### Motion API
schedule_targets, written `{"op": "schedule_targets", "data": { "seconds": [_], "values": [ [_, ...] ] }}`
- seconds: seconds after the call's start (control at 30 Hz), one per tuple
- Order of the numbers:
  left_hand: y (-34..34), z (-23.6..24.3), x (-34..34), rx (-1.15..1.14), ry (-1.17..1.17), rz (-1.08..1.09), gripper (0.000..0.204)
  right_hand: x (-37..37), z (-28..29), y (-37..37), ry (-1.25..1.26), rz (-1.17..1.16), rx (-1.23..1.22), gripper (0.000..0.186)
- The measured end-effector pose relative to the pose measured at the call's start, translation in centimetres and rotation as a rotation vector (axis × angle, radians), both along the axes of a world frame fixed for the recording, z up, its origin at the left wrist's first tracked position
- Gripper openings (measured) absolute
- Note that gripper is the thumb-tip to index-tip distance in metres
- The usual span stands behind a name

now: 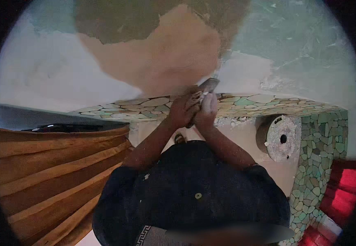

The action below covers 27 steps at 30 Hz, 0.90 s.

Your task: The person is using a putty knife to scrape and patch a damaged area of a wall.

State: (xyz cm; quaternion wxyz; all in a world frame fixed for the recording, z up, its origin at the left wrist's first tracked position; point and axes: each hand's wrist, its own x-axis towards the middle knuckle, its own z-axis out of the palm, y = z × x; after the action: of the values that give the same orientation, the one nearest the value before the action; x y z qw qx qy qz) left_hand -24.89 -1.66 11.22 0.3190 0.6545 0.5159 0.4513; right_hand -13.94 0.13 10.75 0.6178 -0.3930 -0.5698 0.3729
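Close together in front of the wall, both my hands are closed around a dark flat-ended hand tool (209,85) that looks like a scraper. My left hand (183,110) wraps it from the left, and my right hand (206,112) grips it from the right, its knuckles whitened. The tool's flat end sticks up past my fingers, near the lower part of a patchy wall (157,65). Whether its edge touches the wall I cannot tell. A short dark end of the tool shows below my hands.
A band of irregular stone tiles (251,101) runs along the wall's foot and down the right side. A round drum (282,143) with a crusted white top stands at the right. Brown pleated fabric (55,172) hangs at the left. Red objects (343,188) lie at the far right.
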Motion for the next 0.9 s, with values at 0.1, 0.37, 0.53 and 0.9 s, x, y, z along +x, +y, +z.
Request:
{"op": "schedule_targets", "data": {
  "seconds": [0.1, 0.37, 0.53, 0.9],
  "values": [
    [1.1, -0.8, 0.6, 0.026, 0.079, 0.008, 0.046, 1.3, 0.8, 0.5, -0.550, -0.317, 0.350, 0.028],
    [-1.7, -1.0, 0.5, 0.115, 0.202, 0.076, 0.048, 0.3, 2.4, -0.9, 0.178, 0.149, -0.306, 0.034],
    [-1.6, 0.0, 1.4, -0.139, -0.049, 0.070, 0.052, 1.2, 2.4, -0.7, 0.131, 0.150, -0.188, 0.031],
    [-1.8, -0.2, 6.4, -0.261, -0.334, -0.095, 0.048, 5.9, 0.0, -1.2, 0.279, 0.096, -0.230, 0.024]
  ]
}}
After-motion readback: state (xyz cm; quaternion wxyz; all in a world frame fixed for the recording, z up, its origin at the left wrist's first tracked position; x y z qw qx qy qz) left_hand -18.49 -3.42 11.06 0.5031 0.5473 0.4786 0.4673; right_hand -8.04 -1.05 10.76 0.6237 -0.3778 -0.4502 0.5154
